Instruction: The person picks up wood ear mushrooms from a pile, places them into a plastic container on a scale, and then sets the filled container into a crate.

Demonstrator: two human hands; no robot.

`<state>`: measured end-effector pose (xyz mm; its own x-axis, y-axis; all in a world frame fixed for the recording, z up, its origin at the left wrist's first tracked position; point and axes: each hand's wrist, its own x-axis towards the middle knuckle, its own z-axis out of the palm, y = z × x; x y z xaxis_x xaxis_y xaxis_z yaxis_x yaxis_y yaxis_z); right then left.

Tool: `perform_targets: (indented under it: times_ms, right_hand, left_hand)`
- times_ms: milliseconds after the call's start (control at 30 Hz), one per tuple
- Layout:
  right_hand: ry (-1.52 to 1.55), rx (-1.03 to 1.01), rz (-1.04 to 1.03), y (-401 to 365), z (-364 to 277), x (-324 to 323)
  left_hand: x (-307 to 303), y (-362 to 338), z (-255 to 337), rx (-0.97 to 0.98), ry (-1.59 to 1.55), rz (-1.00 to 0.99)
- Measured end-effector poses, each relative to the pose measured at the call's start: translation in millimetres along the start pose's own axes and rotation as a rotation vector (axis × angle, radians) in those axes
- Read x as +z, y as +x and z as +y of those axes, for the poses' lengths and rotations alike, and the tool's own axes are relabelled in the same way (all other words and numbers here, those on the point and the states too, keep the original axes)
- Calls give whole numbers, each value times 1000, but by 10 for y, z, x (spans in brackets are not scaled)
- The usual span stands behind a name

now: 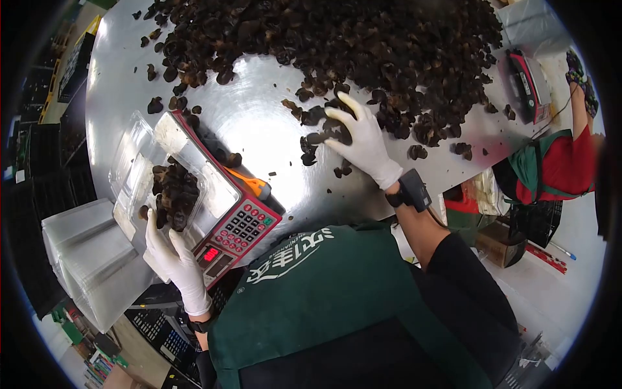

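Note:
My right hand (pixel 365 144), in a white glove, curves its fingers and thumb around several dark wood ear mushrooms (pixel 337 132) at the near edge of a large pile (pixel 363 45). My left hand (pixel 173 262), also gloved, has its fingers apart at the near end of a clear plastic clamshell box (pixel 133 152). Its fingertips touch or nearly touch the wood ear mushrooms (pixel 176 194) lying in the box. Under the box stands a red and white digital scale (pixel 223 194) with a lit red display. What the left palm covers is hidden.
Stacked clear plastic boxes (pixel 91 259) stand at the lower left. An orange-handled tool (pixel 256 186) lies beside the scale on the metal table (pixel 259 97). A second scale (pixel 528 87) is at the right, near another person's red sleeve (pixel 570 165). Loose mushrooms dot the tabletop.

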<state>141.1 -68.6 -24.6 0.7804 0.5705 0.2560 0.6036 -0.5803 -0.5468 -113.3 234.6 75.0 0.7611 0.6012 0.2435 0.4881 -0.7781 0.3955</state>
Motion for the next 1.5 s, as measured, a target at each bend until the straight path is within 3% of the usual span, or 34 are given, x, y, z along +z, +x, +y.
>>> perform_targets:
  times_ms: [100,200,367,600,633,733,767,800,867,967,1167,1233,1333,1367,1400,1500]
  right_hand:
    - [-39,-124,44,289,-76,72]
    - [-158,-95,-13,278,-35,249]
    - [-84,-154,216,175,209,460]
    - [-59,4,-120,374,104,211]
    - [-15,7,-71,406,134,208]
    - [529,363,-28,563,-13,61]
    - [857,644,-165,641,-100,-98]
    - [1231,736,-185,681,-86,-92]
    - [1705,805,-348,666,-129,-169]
    - [2007,750,-595,721,-205,-132]
    - [1941,795,-586,952,-642,22]
    - [2004,725,-726,1063,-707,121]
    - [1794,663,-787,1283,-1145,96]
    - [1663,666,-712,1345,-1358,102]
    - [1592,621,-614,1400,-1498,188]
    - [1091,103,-529,1487,-2178,90]
  left_hand:
    - [28,-12,-23,-8,-77,10]
    - [43,-20,-24,-21,-93,22]
    - [44,-35,-22,-44,-72,16]
    - [50,-32,-75,-22,-45,2]
    - [53,-30,-81,-12,-50,6]
    - [64,-33,-108,1,-67,11]
    - [65,-41,-118,6,-65,15]
    - [73,-41,-127,12,-65,20]
    - [82,-27,-129,22,-69,27]
    - [78,-37,-119,23,-71,37]
    - [31,-11,-46,-9,-88,33]
    - [26,-9,-59,-2,-48,28]
    - [28,-29,-93,2,11,42]
    - [26,-29,-95,-6,-8,64]
    - [26,-24,-89,-12,-26,86]
    - [-30,-3,-18,-44,-263,168]
